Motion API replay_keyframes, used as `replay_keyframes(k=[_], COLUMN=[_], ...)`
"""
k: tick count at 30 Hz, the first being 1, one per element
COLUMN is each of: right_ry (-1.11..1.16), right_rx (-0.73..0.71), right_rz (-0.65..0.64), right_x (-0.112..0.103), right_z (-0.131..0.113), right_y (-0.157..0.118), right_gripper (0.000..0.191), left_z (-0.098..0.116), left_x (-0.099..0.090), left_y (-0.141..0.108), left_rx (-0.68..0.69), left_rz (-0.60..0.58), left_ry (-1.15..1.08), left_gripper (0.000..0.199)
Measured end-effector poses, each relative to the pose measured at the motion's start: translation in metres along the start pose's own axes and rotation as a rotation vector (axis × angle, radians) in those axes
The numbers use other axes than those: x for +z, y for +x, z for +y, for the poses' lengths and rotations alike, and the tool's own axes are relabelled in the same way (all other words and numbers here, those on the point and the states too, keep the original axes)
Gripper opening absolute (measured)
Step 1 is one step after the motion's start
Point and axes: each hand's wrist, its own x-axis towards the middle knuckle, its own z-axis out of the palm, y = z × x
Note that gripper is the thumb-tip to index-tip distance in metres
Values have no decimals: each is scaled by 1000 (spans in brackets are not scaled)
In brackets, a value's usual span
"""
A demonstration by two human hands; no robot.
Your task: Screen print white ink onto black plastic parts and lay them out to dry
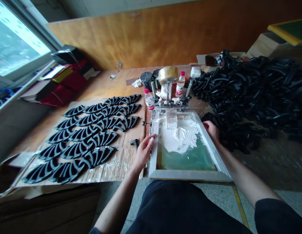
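Observation:
A metal-edged screen frame (190, 175) lies before me, with thick white paste (182, 138) spread over the upper part of its green mesh. My left hand (143, 152) is at its left edge, fingers curled together against the metal. At the upper right edge is my right hand (211, 130), its fingers bent against the frame beside the black parts; its fingertips are partly hidden. A clear block (171, 118) hangs from a clamp assembly (169, 103) over the far end of the mesh. One small black part (134, 143) lies left of the frame.
Rows of curved black parts (80, 128) cover cardboard (126, 162) on the left. A large heap of black parts (250, 87) fills the right. Two red-capped bottles (149, 100), a tape roll (168, 74) and a dark jar (146, 80) stand behind the frame.

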Motion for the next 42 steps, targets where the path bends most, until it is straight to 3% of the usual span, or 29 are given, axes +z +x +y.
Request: replay_keyframes(k=[2, 5, 7, 10, 12, 16, 18, 20, 24, 28, 30, 34, 36, 38, 40, 42], right_ry=[172, 332, 328, 285, 283, 350, 392, 411, 385, 442, 466, 405, 383, 403, 419, 409], right_rx=[62, -95, -240, -342, -473, -835, -880, -806, -699, -728, -615, -339, -234, -94, 105, 268], right_rz=[46, 37, -132, -401, -466, -492, -535, -517, -310, -347, -357, -288, -253, -152, -26, -26], right_x=[-7, -13, -14, -12, -14, -27, -32, -30, -18, -16, -19, -26, -34, -43, -49, -47], right_z=[-2, -44, -78, -105, -103, -82, -76, -77, -83, -85, -90, -94, -76, -42, -3, 25], right_y=[22, 50, 57, 42, 21, -7, -7, -4, -19, -31, -14, 55, 87, 106, 109, 94], right_gripper=[26, 47, 47, 16, 3, 20, 16, 10, 17, 14, 14, 49, 52, 45, 39, 41], left_z=[-29, -60, -71, -77, -78, -81, -82, -81, -81, -80, -76, -50, -27, -1, 26, 51], left_x=[7, 17, 21, 21, 19, 19, 19, 19, 19, 18, 17, 7, 2, -2, -4, -3], left_y=[0, 9, 16, 21, 22, 22, 22, 21, 21, 21, 20, 12, 6, 3, 5, 14], left_rx=[-56, -78, -82, -100, -111, -113, -113, -114, -109, -108, -115, -98, -72, -51, -5, 112], left_rz=[-23, -15, -16, -26, -34, -36, -29, -23, -24, -42, -52, -96, -86, -39, 6, 38], left_ry=[40, 138, 201, 250, 258, 240, 230, 218, 190, 154, 125, -28, -116, -192, -276, -369], left_gripper=[60, 65, 63, 62, 61, 61, 62, 62, 64, 63, 65, 73, 64, 55, 56, 55])
